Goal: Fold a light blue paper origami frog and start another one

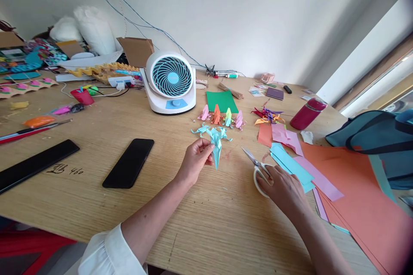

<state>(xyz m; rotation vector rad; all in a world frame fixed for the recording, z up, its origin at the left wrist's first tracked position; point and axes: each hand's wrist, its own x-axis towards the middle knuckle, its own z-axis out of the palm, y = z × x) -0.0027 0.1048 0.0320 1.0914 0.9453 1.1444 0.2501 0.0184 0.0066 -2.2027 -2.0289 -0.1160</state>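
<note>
Between the thumb and fingers of my left hand is a light blue folded paper figure, its pointed end downward and curled strips spreading at the top. My right hand is closed on the handles of white-handled scissors, whose blades point up and left, low over the table. Just beyond the blue figure stand several small folded paper figures in pink, orange and green. A stack of light blue paper strips lies beside my right hand.
A white fan stands at the back. A black phone lies to the left. On the right are orange paper sheets, a magenta bottle and a teal bag. A green sheet lies behind the figures.
</note>
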